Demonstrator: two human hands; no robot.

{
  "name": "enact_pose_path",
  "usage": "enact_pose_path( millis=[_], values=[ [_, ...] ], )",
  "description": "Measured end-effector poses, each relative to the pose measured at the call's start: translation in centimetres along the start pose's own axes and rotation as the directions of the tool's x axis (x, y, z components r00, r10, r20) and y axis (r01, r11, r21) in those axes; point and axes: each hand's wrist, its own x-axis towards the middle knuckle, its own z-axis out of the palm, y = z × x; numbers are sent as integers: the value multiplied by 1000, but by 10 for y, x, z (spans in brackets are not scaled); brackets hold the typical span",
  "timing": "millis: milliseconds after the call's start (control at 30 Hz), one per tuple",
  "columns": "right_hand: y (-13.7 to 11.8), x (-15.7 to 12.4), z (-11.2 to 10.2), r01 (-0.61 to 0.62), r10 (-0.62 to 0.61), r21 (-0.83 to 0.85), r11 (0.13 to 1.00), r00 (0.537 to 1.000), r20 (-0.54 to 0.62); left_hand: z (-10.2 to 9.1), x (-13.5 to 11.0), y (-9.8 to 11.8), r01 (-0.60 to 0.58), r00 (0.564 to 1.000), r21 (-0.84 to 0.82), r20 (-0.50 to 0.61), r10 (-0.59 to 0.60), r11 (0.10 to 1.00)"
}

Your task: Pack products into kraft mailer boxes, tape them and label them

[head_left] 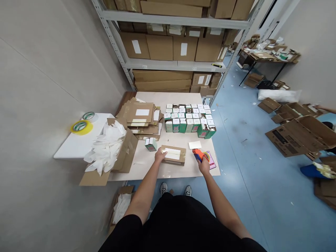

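A small cardboard box (176, 160) with a white label and shiny tape lies near the front edge of the table. My left hand (160, 155) grips its left end, thumb on top. Right of the box, my right hand (204, 166) is closed round an orange and blue tape gun (198, 154) with a yellow roll. Under and beside the tape gun lies a pink-edged, phone-like flat thing (212, 161), partly covered. A white card (194, 145) rests just behind the tape gun. Behind my left hand stand small green and white boxes (150, 144).
Rows of green and white boxes (189, 122) stand at the back right of the table (141, 164). Flattened cartons (141, 113) pile up at the back left. An open carton (126, 154) of white paper and tape rolls (82, 127) are at left. Shelves (168, 64) rise behind.
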Motion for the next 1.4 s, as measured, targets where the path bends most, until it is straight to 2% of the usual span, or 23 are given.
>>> enact_pose_path(
  millis=[100,233,333,467,567,667,800,967,1100,1267,1400],
  values=[
    [-42,6,-13,59,-59,98,993,998,3,4,-3,2,-3,998,-5,63,3,1000],
    [-95,5,-21,149,-168,271,951,985,46,23,-12,22,-20,997,4,72,20,1000],
    [-120,-3,-12,193,-243,376,906,966,91,22,-11,27,-29,995,6,92,29,1000],
    [-139,-14,9,212,-301,408,888,939,167,5,-6,10,-45,995,-4,85,45,999],
    [-142,-19,18,216,-306,386,897,933,189,0,-8,3,-37,998,-5,42,37,999],
    [-133,-19,15,211,-297,369,905,935,193,5,-13,12,-25,999,-4,44,25,1000],
    [-115,-12,3,226,-338,441,869,921,193,9,-16,25,-56,995,-31,78,58,998],
    [-111,-3,0,205,-361,494,845,900,244,3,-22,5,-76,993,-23,89,78,997],
    [-111,-11,0,197,-373,504,841,886,275,3,-26,-7,-55,992,23,112,53,998],
    [-102,-19,-4,150,-350,571,807,900,259,10,-19,11,-54,990,21,132,50,998],
    [-101,-12,-10,130,-335,605,785,911,239,16,-16,25,-66,989,-26,128,69,997]
  ],
)
